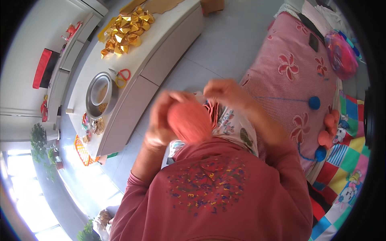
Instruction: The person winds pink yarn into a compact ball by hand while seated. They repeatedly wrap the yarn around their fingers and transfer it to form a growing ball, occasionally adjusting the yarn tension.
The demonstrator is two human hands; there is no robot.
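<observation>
A large ball of coral-coloured yarn [190, 122], slightly blurred, rests in my left hand [161, 120], whose fingers wrap around its far and outer side. To the right of the ball is my right hand [224, 92], raised with the fingers curled and blurred; whether it pinches a strand cannot be told. Between and below the hands, a folded coral knitted piece [213, 114] lies on my lap, over white patterned trousers [230, 128].
On the left, a long table [150, 49] bears folded gold paper pieces [125, 31], scissors [122, 79] and a metal bowl [113, 99]. At right, a pink-covered sofa [271, 75] holds a blue yarn ball [314, 102], another blue ball [320, 153] and small coral balls [325, 139].
</observation>
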